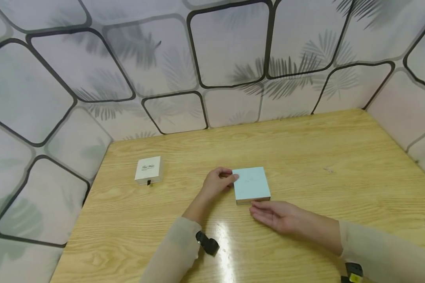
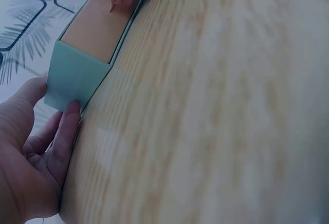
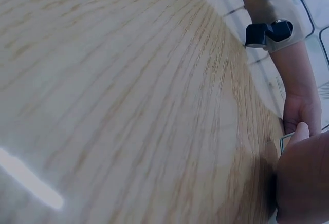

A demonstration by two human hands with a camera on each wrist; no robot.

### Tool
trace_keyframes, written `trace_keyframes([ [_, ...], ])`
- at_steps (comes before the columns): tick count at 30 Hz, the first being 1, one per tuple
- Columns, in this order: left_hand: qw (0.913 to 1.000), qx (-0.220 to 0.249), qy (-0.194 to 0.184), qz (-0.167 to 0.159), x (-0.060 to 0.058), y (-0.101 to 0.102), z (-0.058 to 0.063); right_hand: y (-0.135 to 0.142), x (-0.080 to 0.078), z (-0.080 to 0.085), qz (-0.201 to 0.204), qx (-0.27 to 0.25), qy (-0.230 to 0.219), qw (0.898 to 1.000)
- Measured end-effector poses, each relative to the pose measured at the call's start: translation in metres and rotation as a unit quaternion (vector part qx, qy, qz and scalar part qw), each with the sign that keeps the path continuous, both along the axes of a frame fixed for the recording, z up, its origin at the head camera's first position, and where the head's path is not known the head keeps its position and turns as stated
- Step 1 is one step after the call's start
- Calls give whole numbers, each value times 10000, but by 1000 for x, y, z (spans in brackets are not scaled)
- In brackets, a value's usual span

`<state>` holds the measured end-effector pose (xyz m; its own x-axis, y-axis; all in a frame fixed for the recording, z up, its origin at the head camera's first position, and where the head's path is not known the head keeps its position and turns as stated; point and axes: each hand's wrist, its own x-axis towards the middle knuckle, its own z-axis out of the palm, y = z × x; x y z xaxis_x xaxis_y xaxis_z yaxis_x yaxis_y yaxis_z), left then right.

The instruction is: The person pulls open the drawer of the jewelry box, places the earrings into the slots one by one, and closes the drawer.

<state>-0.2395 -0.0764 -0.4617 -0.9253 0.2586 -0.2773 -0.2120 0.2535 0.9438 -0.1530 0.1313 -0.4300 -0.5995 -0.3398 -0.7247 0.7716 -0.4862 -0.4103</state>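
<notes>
A flat pale blue box (image 1: 251, 184) lies on the table, and its tan front face (image 2: 95, 23) shows in the left wrist view. My left hand (image 1: 217, 182) grips the box at its left end, thumb on the top and fingers along the side. At the front edge is my right hand (image 1: 278, 216), palm turned up. Its fingertips pinch a small tan pull tab (image 2: 111, 5) on the front face. In the right wrist view, my right hand (image 3: 303, 175) hides most of the box, with my left hand (image 3: 302, 112) beyond it.
A white box (image 1: 148, 169) with black lettering and a small black tab stands to the left on the wooden table (image 1: 304, 149). A small clear scrap (image 1: 328, 169) lies at the right. Patterned walls (image 1: 233, 47) border the table at the back and sides.
</notes>
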Motion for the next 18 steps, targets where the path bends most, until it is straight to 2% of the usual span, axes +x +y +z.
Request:
trace_keyframes([
  [6, 9995, 111, -259, 111, 0, 1, 2, 19, 3, 1, 204, 309, 206, 9991],
  [13, 9988, 366, -249, 217, 3, 0, 7, 37, 2, 6, 144, -182, 89, 9997],
  [18, 9966, 691, -399, 202, 6, -3, 10, 41, -2, 10, 110, -172, 179, 9996],
])
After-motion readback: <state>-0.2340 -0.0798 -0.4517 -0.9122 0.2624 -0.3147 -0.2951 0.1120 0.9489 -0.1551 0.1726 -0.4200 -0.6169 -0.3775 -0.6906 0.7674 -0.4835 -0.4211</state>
